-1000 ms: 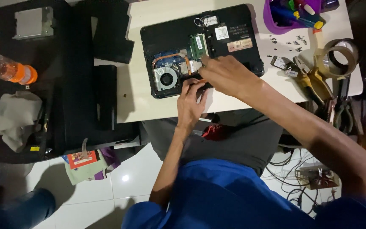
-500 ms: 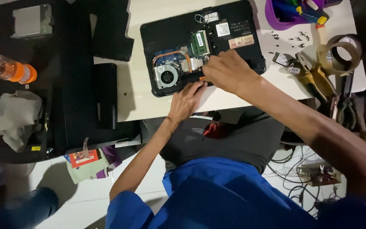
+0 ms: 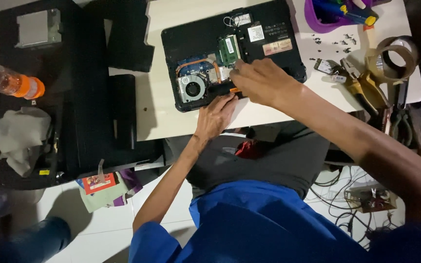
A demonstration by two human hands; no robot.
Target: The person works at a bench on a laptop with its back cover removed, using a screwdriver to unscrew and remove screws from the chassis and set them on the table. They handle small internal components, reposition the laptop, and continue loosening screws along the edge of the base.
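Opened black laptop (image 3: 269, 39) lies underside up on the pale table (image 3: 171, 117), fan and boards exposed. Left hand (image 3: 215, 117) lies flat, fingers loose, on its near edge, bracing it. Right hand (image 3: 261, 80) curls over the middle, pinching probably an orange-tipped tool; grip hidden. Loose screws (image 3: 337, 41) and pliers (image 3: 366, 90) sit to the right, within reach.

The left hand (image 3: 215, 116) lies palm down, fingers stretched forward and held close together, wrist straight. Its bare forearm runs back and down to a bent elbow at a blue sleeve. The right hand (image 3: 259, 82) sits just beyond and to the right of the left, knuckles up, fingers curled downward and pinched together at the tips; whether the grip closes on anything cannot be told. The right forearm stretches long and bare, diagonally toward the lower right.
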